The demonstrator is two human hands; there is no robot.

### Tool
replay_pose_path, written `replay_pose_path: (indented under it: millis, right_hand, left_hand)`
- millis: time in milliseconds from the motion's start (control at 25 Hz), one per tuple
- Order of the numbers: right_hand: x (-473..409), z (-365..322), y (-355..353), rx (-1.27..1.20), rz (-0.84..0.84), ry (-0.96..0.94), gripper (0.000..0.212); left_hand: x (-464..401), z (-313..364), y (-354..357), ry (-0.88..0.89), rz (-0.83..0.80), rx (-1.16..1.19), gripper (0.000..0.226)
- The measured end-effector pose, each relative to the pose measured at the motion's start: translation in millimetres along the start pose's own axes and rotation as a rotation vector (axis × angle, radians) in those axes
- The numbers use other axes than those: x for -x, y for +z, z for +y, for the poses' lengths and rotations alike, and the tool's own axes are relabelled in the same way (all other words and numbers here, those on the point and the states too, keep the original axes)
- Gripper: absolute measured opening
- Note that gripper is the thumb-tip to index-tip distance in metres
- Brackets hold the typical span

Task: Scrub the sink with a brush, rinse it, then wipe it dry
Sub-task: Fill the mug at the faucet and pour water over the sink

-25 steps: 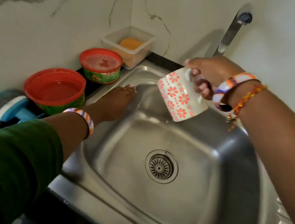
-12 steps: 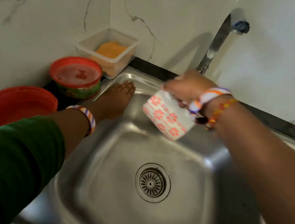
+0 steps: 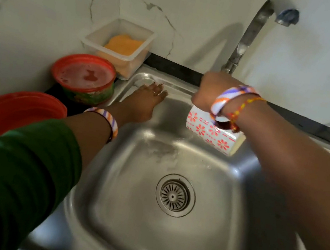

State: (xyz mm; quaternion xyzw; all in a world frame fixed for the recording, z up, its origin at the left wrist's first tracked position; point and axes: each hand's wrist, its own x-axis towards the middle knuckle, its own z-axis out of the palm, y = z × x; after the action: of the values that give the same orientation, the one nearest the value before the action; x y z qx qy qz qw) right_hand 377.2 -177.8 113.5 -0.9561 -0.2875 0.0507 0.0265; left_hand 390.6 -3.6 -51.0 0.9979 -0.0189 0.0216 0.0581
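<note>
Left hand (image 3: 143,103) reaches forward, fingers straight, palm down. Right hand (image 3: 209,91), wrist bent, fingers curled under, grips from above; both forearms extended.

- From where I watch, the right hand (image 3: 208,91) turns its back to me, so its fingers on the mug (image 3: 213,133) stay hidden, and the handle too.
- The mug's mouth faces 4 o'clock; I cannot see inside it.
- The red bowl (image 3: 14,113) at 9 o'clock is blurred and partly covered by the green sleeve (image 3: 12,175).
- The sink (image 3: 139,241) runs off the bottom edge at 6 o'clock.
- What the orange stuff in the clear box (image 3: 118,44) is, I cannot tell.
</note>
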Motion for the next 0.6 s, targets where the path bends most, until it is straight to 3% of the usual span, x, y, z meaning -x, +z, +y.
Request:
replay_pose_path:
  millis: [160,320,400,600]
  right_hand:
    - [33,45,-4,0.123,-0.05,0.092,0.027]
    - [57,80,-14,0.014,-0.021,0.257,0.034]
    - [69,90,-17,-0.015,0.016,0.306,0.036]
    - [86,111,-16,-0.117,0.129,0.384,0.036]
  left_hand:
    - [8,26,-12,-0.044,-0.009,0.295,0.055]
    - [9,62,-37,-0.099,-0.22,0.56,0.013]
    - [5,82,-47,-0.087,-0.217,0.531,0.02]
    - [-15,113,-39,-0.136,-0.004,0.46,0.044]
